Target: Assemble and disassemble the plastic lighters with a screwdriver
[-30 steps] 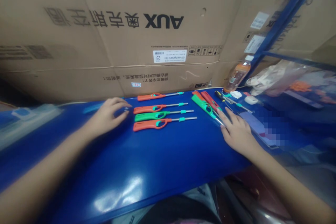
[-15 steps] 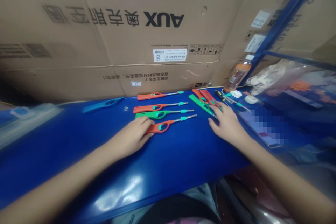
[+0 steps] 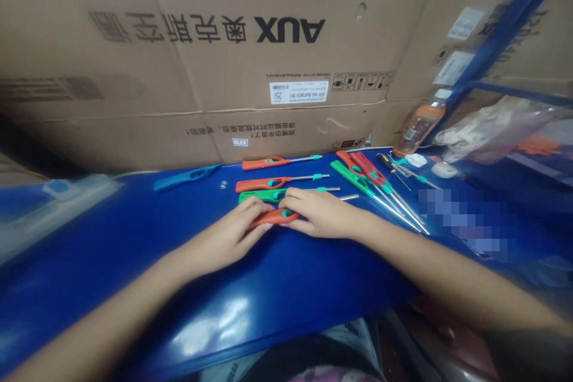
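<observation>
- Stacked cardboard boxes (image 3: 268,59) wall off the far side, right behind a glossy blue surface (image 3: 268,292); a blue rack post rises at far right.
- Both hands meet on the nearest orange lighter (image 3: 274,217), which lies flat on the surface near its middle.
- Left hand (image 3: 233,233) curls its fingers over the handle end. Right hand (image 3: 320,215) closes over the trigger and the start of the rod, thumb on the near side. Gripped at both ends like this, the lighter looks pinned and steady.
- Just beyond it lie a green lighter (image 3: 262,196) and two more orange lighters (image 3: 264,183), all parallel with handles left and rods right, which reads as a deliberate, sorted row.
- A blue lighter (image 3: 185,176) lies apart at far left.
- To the right, a slanted bunch of red and green lighters (image 3: 364,174) lies close together, beside a screwdriver (image 3: 385,161).
- An orange-tinted bottle (image 3: 418,125) and a crumpled plastic bag (image 3: 487,125) stand at the far right.
</observation>
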Tool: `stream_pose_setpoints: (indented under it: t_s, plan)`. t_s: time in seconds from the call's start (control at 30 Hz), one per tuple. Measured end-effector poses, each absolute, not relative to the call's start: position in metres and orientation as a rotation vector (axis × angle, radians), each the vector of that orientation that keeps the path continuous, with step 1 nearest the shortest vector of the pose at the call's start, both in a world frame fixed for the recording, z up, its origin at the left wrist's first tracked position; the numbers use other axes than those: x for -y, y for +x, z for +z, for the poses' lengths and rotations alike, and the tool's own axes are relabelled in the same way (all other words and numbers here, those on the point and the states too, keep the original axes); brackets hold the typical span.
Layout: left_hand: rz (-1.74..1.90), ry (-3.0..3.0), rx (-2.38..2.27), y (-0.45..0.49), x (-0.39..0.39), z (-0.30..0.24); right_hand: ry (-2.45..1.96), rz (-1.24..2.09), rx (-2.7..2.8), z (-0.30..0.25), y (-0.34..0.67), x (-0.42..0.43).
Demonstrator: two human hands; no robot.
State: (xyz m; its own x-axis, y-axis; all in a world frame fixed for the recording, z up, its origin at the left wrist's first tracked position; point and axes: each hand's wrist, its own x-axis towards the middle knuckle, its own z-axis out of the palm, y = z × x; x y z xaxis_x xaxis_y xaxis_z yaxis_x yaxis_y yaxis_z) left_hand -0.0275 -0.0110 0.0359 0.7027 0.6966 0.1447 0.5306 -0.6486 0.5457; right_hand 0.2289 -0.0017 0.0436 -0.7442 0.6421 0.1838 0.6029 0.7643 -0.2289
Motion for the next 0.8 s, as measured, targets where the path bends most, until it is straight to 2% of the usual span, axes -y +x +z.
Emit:
stream_pose_setpoints:
  t_s: [0.2, 0.43, 0.67, 0.8]
  plan:
    - [0.614, 2.44, -0.9, -0.021, 0.014, 0.018, -0.999, 0.478, 2.504, 0.018, 0.226, 0.01]
    - [0.701, 2.51, -1.023, -0.012, 0.017, 0.003, -1.212, 0.609, 2.305, 0.008, 0.215, 0.013]
    - [0.674, 2.536, -1.093, -0.004, 0.026, 0.005, -1.4, 0.397, 2.48, 0.025, 0.214, 0.027]
    - [0.649, 2.589, -1.081, -0.002, 0.03, 0.009, -1.395, 0.381, 2.553, 0.032, 0.215, 0.034]
